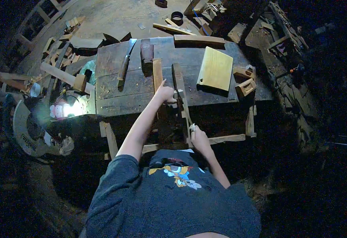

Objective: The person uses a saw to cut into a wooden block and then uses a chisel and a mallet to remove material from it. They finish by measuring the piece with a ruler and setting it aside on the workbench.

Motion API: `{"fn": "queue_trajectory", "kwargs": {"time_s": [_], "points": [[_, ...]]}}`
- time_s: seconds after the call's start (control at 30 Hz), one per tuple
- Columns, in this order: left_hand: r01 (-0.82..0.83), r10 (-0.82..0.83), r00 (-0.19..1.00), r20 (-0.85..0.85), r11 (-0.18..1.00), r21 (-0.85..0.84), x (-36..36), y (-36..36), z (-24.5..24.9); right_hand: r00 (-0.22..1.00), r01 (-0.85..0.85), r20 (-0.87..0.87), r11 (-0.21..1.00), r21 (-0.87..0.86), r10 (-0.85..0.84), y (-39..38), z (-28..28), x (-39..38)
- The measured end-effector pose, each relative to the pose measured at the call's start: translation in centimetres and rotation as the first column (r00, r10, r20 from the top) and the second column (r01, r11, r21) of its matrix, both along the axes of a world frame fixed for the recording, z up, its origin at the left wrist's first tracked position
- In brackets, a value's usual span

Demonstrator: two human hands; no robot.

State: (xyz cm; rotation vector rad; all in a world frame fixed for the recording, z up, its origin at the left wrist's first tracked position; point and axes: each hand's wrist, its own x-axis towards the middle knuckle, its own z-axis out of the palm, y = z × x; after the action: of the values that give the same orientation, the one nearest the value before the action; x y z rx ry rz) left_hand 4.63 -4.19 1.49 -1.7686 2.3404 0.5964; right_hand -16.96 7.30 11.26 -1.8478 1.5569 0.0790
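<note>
A dark, narrow wooden strip point(177, 73) lies near the middle of the workbench point(114, 95) and runs toward my body. Beside it on the left is a lighter wooden strip point(157, 71). My left hand point(165, 94) is between and over the near parts of these strips, index finger stretched forward, the other fingers curled by a small pale piece; their exact grip is unclear. Closer to my body, my right hand point(199, 139) is closed at the near end of a long thin piece point(186, 111), around something pale that its fingers partly hide.
A large blade with a handle point(124, 63), a dark block point(147, 53), a yellowish board point(217, 69) and a wooden plane-like tool point(246, 86) lie on the bench. A beam point(199, 41) borders its far edge. At left are a bright lamp point(71, 110) and a circular saw point(25, 131).
</note>
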Motion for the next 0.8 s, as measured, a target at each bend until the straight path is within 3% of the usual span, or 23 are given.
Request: {"fn": "queue_trajectory", "kwargs": {"time_s": [0.13,0.23,0.4,0.43,0.53,0.7,0.8], "points": [[0.073,-0.072,0.997,0.034,0.997,-0.026,-0.8,0.9,0.9,0.977,-0.144,0.146,0.985,-0.098,0.157,-4.5,-2.1,2.4],[0.03,-0.029,0.999,0.03,0.998,-0.06,-0.6,0.9,0.0,0.973,-0.18,0.116,0.97,-0.161,0.2,-7.0,-3.3,5.4],[0.024,-0.026,0.999,0.025,0.997,0.075,0.1,-0.4,1.7,0.994,-0.072,0.068,0.987,-0.141,0.082,-5.6,-3.6,5.2],[0.027,-0.027,1.0,0.002,0.997,0.075,0.3,-0.6,1.1,0.997,-0.06,0.046,0.995,-0.077,0.064,-4.1,-0.9,4.6],[0.03,-0.029,0.999,-0.014,0.995,0.094,0.2,-0.8,0.8,0.993,-0.059,0.101,0.996,-0.068,0.066,-0.3,-1.0,0.6],[0.01,-0.01,1.0,0.003,0.998,0.069,0.1,-0.6,0.7,0.956,0.087,0.278,0.995,0.051,-0.098,1.9,0.6,-1.4],[-0.002,0.002,1.0,0.002,0.999,0.038,0.1,-0.5,0.2,0.943,0.066,0.326,0.998,0.006,-0.064,2.2,1.5,-1.5]]}}
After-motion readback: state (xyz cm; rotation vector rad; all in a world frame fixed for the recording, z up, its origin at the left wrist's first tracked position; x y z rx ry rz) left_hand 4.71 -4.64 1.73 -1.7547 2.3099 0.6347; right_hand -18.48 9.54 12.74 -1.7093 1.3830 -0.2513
